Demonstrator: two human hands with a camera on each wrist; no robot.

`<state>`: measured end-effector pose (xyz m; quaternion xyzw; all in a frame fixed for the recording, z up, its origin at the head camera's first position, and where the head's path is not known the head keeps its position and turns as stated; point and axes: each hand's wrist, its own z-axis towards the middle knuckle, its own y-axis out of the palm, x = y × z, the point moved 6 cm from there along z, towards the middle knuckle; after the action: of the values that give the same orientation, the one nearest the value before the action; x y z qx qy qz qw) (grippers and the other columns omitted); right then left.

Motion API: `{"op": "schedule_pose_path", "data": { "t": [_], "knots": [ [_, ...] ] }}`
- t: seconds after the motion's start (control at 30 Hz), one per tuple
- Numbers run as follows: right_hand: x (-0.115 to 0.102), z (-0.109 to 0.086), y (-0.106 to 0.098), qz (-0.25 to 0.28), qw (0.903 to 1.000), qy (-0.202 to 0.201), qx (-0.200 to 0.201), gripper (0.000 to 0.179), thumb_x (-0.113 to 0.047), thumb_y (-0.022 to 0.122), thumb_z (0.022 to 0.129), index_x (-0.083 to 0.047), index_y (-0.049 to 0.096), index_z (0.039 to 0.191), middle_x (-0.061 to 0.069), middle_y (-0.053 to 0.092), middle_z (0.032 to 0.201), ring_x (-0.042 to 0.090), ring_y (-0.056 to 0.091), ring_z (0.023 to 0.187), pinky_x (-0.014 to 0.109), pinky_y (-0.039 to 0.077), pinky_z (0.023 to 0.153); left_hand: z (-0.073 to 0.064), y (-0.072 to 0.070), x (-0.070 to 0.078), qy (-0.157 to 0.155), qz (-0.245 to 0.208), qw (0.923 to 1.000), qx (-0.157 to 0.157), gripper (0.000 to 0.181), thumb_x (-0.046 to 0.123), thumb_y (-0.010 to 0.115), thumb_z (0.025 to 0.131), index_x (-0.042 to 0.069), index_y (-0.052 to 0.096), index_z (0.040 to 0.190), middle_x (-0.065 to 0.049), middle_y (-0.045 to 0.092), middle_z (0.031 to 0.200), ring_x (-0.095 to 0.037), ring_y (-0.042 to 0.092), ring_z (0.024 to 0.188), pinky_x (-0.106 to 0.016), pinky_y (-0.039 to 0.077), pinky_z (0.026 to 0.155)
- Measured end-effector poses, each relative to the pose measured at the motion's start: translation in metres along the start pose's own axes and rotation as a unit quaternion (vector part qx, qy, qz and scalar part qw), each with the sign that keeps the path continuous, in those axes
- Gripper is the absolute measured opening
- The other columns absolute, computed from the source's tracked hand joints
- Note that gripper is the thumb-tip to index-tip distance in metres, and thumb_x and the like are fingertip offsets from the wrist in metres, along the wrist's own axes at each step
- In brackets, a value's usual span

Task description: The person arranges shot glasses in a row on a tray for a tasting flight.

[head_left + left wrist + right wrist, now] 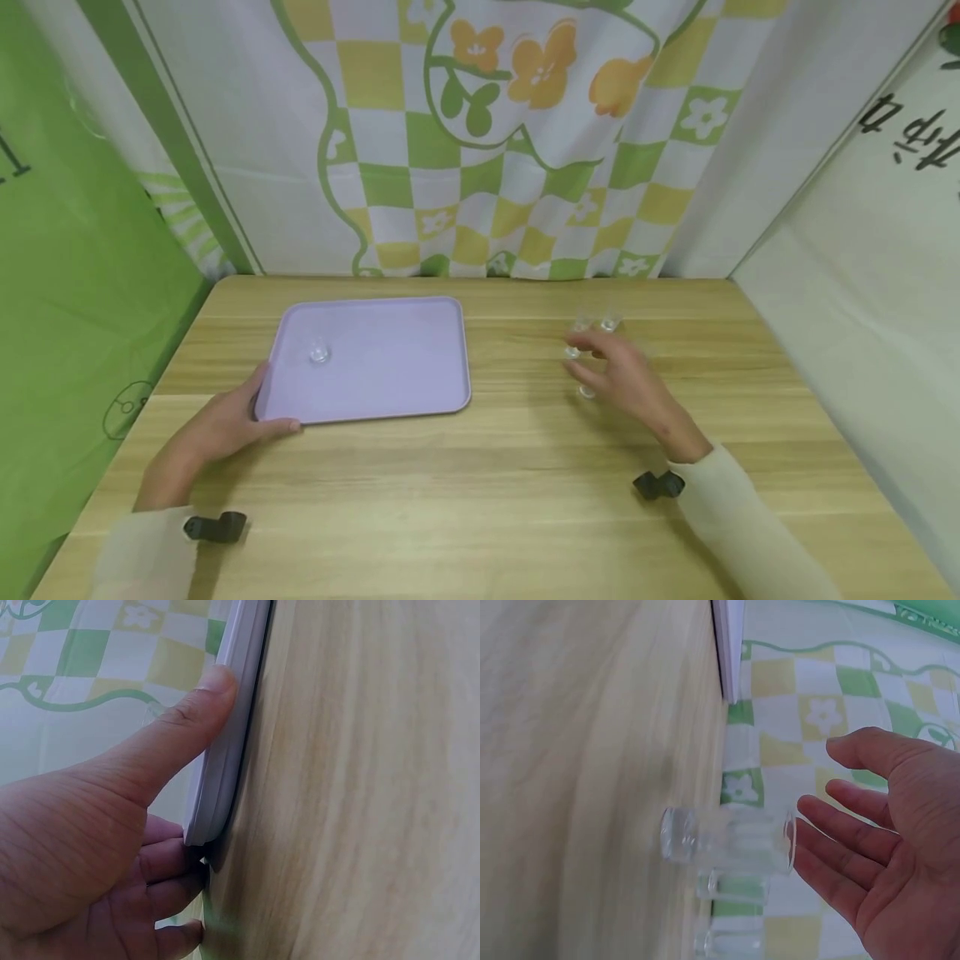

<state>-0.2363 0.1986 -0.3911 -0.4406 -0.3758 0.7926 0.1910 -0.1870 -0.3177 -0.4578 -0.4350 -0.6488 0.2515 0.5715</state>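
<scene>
My left hand holds the near left corner of a lilac tray, its thumb along the front rim and its fingers at the left side. In the left wrist view the thumb presses the tray's outer wall. One small clear glass stands upright on the tray. To the right, my right hand hovers among several similar glasses, partly covering them. Its fingers are spread and relaxed with nothing between them. In the right wrist view the closest glass has its rim beside the fingertips.
A wooden table carries everything, and bare wood lies between tray and glasses. Behind it hangs a checked, flowered cloth. Green cloth borders the left, white cloth the right.
</scene>
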Motion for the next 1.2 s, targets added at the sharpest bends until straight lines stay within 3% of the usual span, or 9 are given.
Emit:
{"op": "schedule_pose_path", "data": {
  "t": [0.3,0.57,0.77,0.9,1.2],
  "knots": [
    [0.015,-0.018,-0.003,-0.008,0.9998,0.017,0.006,0.04,-0.007,0.08,0.09,0.006,0.068,0.126,0.023,0.07,0.121,0.041,0.069,0.106,0.053,0.058,0.09,0.0,0.001,-0.001,-0.005,0.0,1.0,-0.004,0.127,0.06,0.076,0.087,-0.009,-0.003,0.159,-0.048,0.019,0.152,-0.067,0.025,0.135,-0.074,0.027,0.108],
    [0.032,-0.03,0.002,-0.019,0.9955,0.083,-0.041,0.057,-0.025,0.08,0.093,0.007,0.06,0.136,0.026,0.065,0.131,0.043,0.068,0.109,0.056,0.056,0.091,-0.002,-0.001,0.001,-0.002,-0.002,1.0,-0.007,0.127,0.059,0.076,0.088,-0.009,-0.003,0.159,-0.049,0.019,0.151,-0.068,0.025,0.135,-0.074,0.028,0.108],
    [0.035,-0.035,0.004,-0.033,0.9932,0.091,-0.065,0.064,-0.021,0.082,0.091,0.009,0.054,0.14,0.027,0.069,0.119,0.04,0.07,0.102,0.055,0.058,0.086,0.0,-0.001,0.002,0.004,-0.002,1.0,-0.007,0.126,0.058,0.076,0.088,-0.011,-0.002,0.159,-0.049,0.021,0.15,-0.068,0.027,0.135,-0.074,0.029,0.108],
    [0.037,-0.037,0.005,-0.036,0.9923,0.094,-0.072,0.063,-0.015,0.083,0.09,0.011,0.054,0.139,0.025,0.071,0.114,0.036,0.071,0.095,0.051,0.06,0.082,0.0,-0.001,0.001,0.005,0.004,1.0,-0.007,0.126,0.058,0.076,0.088,-0.012,-0.002,0.158,-0.05,0.021,0.15,-0.068,0.027,0.134,-0.074,0.029,0.108],
    [0.043,-0.04,0.006,0.0,0.9907,0.11,-0.08,0.047,-0.007,0.076,0.094,0.008,0.058,0.135,0.023,0.07,0.12,0.035,0.072,0.101,0.052,0.058,0.089,0.0,-0.001,0.001,0.007,0.002,1.0,-0.006,0.126,0.058,0.076,0.088,-0.011,-0.003,0.158,-0.05,0.022,0.149,-0.068,0.028,0.134,-0.074,0.03,0.108]
  ]
}}
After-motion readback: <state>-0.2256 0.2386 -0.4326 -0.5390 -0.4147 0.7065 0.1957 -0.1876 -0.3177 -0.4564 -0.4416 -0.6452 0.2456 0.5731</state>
